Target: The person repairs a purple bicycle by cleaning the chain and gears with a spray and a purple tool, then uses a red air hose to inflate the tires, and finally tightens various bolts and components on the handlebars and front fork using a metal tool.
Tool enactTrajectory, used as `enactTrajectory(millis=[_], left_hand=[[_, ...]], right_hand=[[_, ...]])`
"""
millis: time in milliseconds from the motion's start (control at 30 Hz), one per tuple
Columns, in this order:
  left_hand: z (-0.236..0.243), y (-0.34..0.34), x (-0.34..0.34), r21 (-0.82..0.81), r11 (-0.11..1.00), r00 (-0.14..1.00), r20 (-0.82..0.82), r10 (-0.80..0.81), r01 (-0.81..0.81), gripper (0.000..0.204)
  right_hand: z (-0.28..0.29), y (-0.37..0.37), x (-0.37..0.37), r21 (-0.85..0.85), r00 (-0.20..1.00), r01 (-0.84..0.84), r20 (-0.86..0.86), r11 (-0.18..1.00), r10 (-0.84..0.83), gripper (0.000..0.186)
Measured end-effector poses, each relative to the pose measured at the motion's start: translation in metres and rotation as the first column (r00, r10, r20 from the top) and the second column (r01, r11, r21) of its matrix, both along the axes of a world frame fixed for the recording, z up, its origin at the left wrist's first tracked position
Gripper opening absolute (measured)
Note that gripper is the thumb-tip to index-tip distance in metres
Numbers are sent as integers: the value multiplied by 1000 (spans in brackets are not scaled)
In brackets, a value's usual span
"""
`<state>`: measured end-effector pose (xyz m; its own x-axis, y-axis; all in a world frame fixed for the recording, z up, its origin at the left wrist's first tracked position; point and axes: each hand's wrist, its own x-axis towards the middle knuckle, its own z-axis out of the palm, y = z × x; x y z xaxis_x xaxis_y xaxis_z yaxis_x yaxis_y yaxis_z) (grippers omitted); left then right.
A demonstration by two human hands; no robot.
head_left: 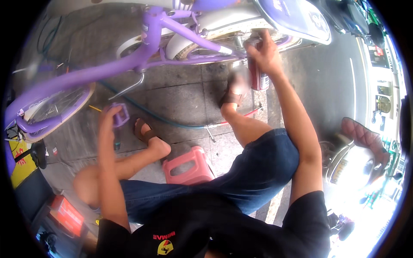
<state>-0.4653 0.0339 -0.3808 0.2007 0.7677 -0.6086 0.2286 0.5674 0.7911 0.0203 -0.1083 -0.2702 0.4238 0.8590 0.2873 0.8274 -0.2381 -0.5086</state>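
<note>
A purple bicycle stands across the upper part of the view. My left hand is closed on a purple pedal, slightly blurred, below the silver crank arm. My right hand is wrapped round a dark red spray can, held upright beside the rear wheel. Its index finger reaches to the top of the can, near the wheel hub. The nozzle is hidden by my fingers.
A pink plastic stool stands between my legs. A blue-green hose with a red end crosses the paving. An orange box lies at the lower left. A parked scooter is at the right, beside the road.
</note>
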Motion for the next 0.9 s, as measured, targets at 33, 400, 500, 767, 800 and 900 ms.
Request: enactTrajectory(millis=[33,400,500,767,800,900], left_hand=[[34,-5,9,-35,999,995,104,15,-11,42],[-34,-68,203,9,942,933,136,-334,336,44],[-105,-42,164,11,946,937,-143,-319,324,47],[-104,-16,77,60,966,948,-215,-235,253,47],[-101,-16,73,66,970,953,-211,-217,236,46],[-110,5,15,100,969,963,-170,-207,226,44]], right_hand=[[-2,-2,1,4,999,13,33,1000,-13,46],[-8,3,10,-37,997,54,-60,998,-57,55],[-9,2,12,-6,998,62,-33,998,-62,53],[-2,-3,-1,-59,999,-33,-27,998,31,50],[-1,-4,-2,-46,999,-49,16,998,49,50],[-2,7,-10,-18,998,-68,6,998,68,51]])
